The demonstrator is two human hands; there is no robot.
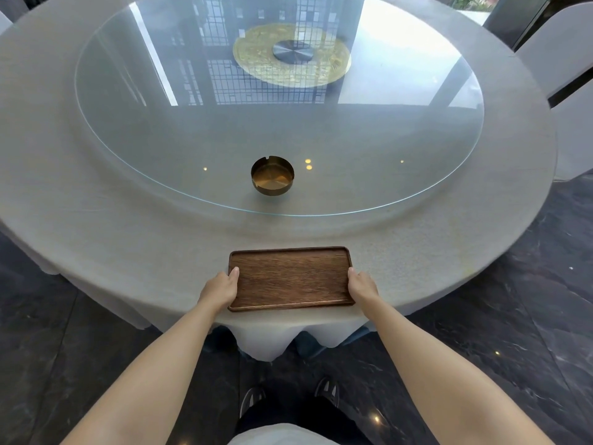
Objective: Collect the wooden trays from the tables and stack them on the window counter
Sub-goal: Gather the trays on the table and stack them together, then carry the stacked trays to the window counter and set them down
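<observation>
Writing: no brand, label or lettering can be read on any item.
Wooden tray [290, 279]: dark brown, rectangular, rounded corners, low raised rim; lies flat at the near edge of the surface, lower centre of the frame, long side across the view; nothing on it.
Left hand [221, 289]: at the tray's left short edge, thumb lying over the rim, fingers hidden beneath or beside the edge.
Right hand [362, 285]: at the tray's right short edge, thumb over the rim, fingers likewise out of sight.
Grip: both hands closed narrowly on the tray's two ends; whether the tray is lifted or resting on the cloth cannot be told.
Surface [96, 226]: large round table under a grey tablecloth that hangs in folds at lower centre.
Glass turntable [160, 139]: clear round disc over the middle of the surface, reflecting window lattice.
Ashtray [272, 180]: round, brass-coloured, notched rim; stands on the glass near its front edge, directly above the tray in the frame, well apart from it.
Centre disc [256, 64]: gold ring with a dark metal hub, upper centre.
Chairs [558, 56]: pale-covered, right edge.
Floor [513, 316]: dark polished stone; shoes [327, 388] at bottom centre.
</observation>
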